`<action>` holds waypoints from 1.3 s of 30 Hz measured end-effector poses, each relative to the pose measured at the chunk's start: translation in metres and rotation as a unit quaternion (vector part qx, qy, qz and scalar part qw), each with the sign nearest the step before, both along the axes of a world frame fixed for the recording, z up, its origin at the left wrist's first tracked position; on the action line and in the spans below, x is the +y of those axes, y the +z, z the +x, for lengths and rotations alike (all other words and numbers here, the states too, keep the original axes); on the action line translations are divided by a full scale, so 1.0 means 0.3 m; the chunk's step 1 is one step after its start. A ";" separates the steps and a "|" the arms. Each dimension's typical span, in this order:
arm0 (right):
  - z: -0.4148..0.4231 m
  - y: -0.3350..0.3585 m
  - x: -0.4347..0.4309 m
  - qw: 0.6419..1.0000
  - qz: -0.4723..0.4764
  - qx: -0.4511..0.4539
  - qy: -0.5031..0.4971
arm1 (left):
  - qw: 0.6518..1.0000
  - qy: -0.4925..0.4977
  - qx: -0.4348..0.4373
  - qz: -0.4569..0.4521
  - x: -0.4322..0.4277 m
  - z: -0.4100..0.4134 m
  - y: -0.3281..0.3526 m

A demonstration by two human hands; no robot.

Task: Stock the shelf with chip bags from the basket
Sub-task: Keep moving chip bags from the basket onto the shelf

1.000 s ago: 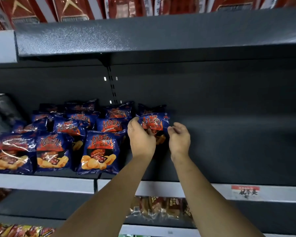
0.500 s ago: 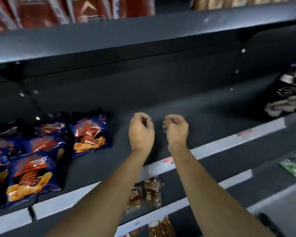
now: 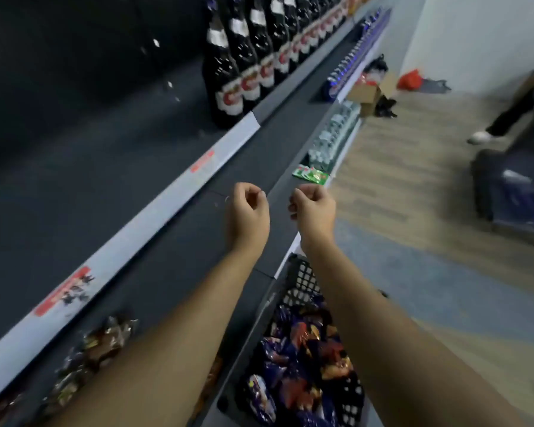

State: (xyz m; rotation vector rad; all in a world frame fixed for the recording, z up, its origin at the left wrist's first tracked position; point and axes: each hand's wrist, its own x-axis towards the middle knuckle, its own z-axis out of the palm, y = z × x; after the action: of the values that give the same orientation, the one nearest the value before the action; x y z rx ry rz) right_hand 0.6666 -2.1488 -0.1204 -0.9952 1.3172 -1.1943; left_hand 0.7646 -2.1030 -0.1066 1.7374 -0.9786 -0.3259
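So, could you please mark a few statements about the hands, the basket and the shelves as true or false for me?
1. The left hand holds a chip bag. False: its fingers are curled and hold nothing.
2. The right hand is empty. True.
3. The basket has chip bags in it. True.
4. The dark bottles lie on the floor. False: they stand in a row on a shelf.
5. The green packets are inside the basket. False: they lie apart from it, beyond the hands.
6. A cardboard box sits on the floor. True.
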 end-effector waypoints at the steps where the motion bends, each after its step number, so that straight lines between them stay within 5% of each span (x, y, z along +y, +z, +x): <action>1: -0.051 -0.047 -0.004 1.000 0.014 0.006 -0.015 | 1.000 -0.016 0.004 0.022 -0.016 -0.037 -0.055; 11: -0.322 -0.796 0.108 0.973 0.212 0.020 -0.086 | 0.959 -0.099 0.085 0.250 0.023 -0.249 -0.752; 22: -0.344 -1.343 0.254 0.928 0.368 0.035 -0.049 | 0.855 -0.097 0.075 0.504 0.137 -0.262 -1.387; 31: -0.331 -1.387 0.217 0.928 0.370 0.050 0.005 | 0.812 -0.130 0.057 0.567 0.093 -0.222 -1.485; 39: -0.287 -1.185 0.137 0.948 0.313 0.060 0.010 | 0.873 -0.171 0.064 0.452 0.003 -0.154 -1.206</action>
State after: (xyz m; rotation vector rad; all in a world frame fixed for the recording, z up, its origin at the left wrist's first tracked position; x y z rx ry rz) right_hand 0.5805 -2.1076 -0.4759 -0.6163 1.6357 -0.6283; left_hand 0.7184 -2.1022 -0.4684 2.3056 -1.1198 -1.2783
